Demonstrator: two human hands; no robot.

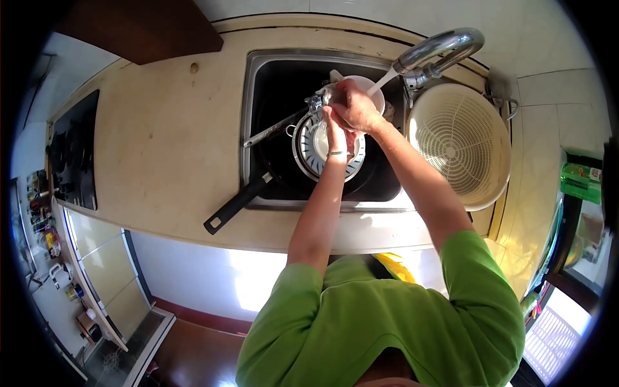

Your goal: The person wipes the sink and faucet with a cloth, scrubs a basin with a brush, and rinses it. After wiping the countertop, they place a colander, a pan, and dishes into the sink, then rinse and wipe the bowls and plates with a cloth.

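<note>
My left hand (336, 134) and my right hand (358, 108) are pressed together over the sink, beside the running water. The fingers of my right hand curl inward around something pale and crumpled (334, 97), perhaps a cloth, mostly hidden. My left hand is closed against the same thing from below, its fingers partly covered. A white bowl (376, 90) sits just behind my right hand, under the stream. Below my hands lies a round dish with a blue striped rim (351, 169), inside a metal-rimmed vessel (297, 155).
The chrome faucet (438, 48) pours into the sink (247, 109). A black pan handle (238, 203) juts over the front edge, and a thin metal handle (274, 129) leans at the left. A cream colander (461, 151) stands right; a cooktop (76, 151) is far left.
</note>
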